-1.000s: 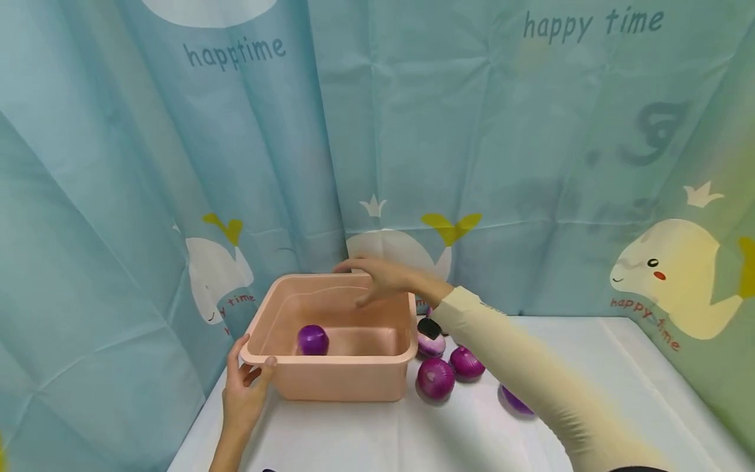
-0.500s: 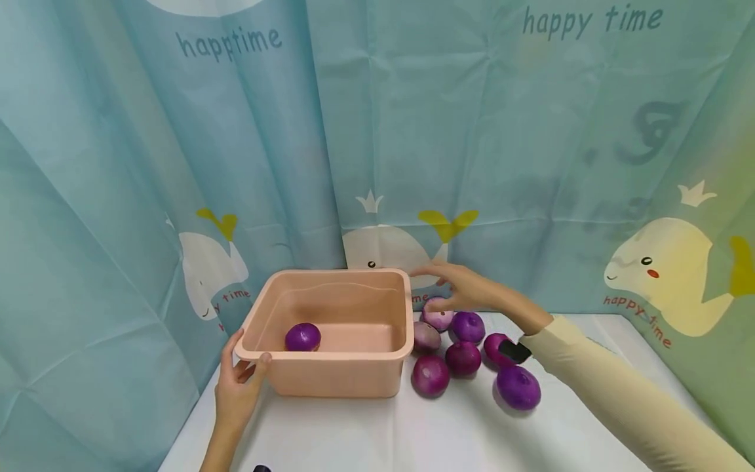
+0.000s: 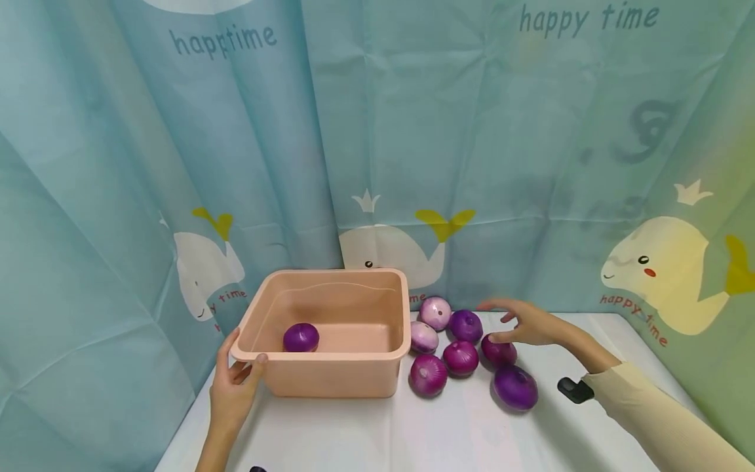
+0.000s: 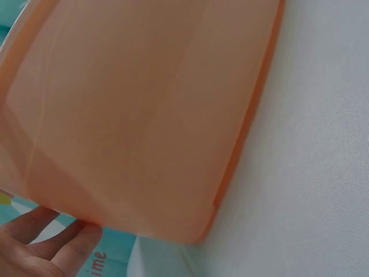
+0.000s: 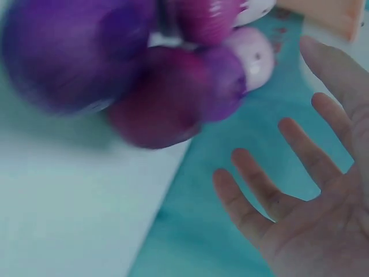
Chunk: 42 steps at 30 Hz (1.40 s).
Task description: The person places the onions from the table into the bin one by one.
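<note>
A peach plastic bin (image 3: 333,377) stands on the table with one purple onion (image 3: 301,337) inside, near its left end. My left hand (image 3: 231,394) grips the bin's front left corner, thumb at the front rim and fingers along the left side. In the left wrist view, fingertips (image 4: 81,245) touch the bin's edge. My right hand (image 3: 529,324) hovers at the back right of a group of onions, above a magenta onion (image 3: 499,351). Its fingers are spread and hold nothing in the right wrist view. A large purple onion (image 3: 516,388) lies nearest the front.
Right of the bin lie more onions: two pale ones, a purple onion (image 3: 465,326) behind, and magenta onions, one (image 3: 428,375) close to the bin's wall. A whale-printed curtain (image 3: 413,131) hangs behind the white table (image 3: 448,432) and along both sides.
My right hand has moved right, from over the bin to above the onions, uncovering several of them. The left hand stays on the bin. The onion inside has shifted slightly left within the bin.
</note>
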### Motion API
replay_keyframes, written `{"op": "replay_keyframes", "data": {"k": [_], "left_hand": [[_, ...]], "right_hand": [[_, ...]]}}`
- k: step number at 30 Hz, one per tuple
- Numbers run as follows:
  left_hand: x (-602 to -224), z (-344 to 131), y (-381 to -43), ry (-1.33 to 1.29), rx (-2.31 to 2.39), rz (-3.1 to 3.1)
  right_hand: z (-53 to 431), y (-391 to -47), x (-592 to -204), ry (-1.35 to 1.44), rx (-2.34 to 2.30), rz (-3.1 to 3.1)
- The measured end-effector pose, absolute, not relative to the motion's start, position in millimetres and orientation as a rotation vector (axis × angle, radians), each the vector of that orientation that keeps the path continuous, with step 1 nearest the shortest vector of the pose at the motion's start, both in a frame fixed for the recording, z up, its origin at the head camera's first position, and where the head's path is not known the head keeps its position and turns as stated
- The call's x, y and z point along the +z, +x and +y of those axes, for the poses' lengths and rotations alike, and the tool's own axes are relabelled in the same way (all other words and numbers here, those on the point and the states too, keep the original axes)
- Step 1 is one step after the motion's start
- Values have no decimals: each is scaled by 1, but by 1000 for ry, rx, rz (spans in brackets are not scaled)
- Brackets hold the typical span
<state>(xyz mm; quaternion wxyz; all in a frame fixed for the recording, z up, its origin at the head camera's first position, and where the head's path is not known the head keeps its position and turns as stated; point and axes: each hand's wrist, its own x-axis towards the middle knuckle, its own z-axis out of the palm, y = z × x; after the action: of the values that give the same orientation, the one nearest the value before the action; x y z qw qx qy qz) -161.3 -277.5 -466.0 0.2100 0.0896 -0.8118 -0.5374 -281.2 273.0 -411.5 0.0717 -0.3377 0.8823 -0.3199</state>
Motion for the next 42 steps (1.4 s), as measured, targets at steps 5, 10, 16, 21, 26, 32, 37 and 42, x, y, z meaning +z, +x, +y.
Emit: {"op": "replay_keyframes", "data": {"k": [5,10,16,21,26,32,37,42], "left_hand": [[-467,-278,-162,215,-1561,-2224],[-469,-277,-162,232,-1544,-2240],[-470,-276,-161,238,-1527,-2261],[-470,-277,-160,237,-1538,-2264],[-470,-276,-160,254,-1523,-2250],[-471,-274,-160,272,-1524,-2237],[-471,-274,-161,283,-1497,-2256],[-471,-275,-162,269,-1497,-2244]], "right_hand": [[295,-281,-431,-948,-996,2560],[306,-281,-446,-803,-1041,2450],[313,-282,-458,-764,-1032,2410],[314,-282,-462,-726,-1056,2356],[312,-283,-462,-709,-1084,2324],[312,-284,-464,-709,-1070,2329],[312,-286,-466,-731,-1065,2346],[306,-289,-468,-808,-1023,2405]]}}
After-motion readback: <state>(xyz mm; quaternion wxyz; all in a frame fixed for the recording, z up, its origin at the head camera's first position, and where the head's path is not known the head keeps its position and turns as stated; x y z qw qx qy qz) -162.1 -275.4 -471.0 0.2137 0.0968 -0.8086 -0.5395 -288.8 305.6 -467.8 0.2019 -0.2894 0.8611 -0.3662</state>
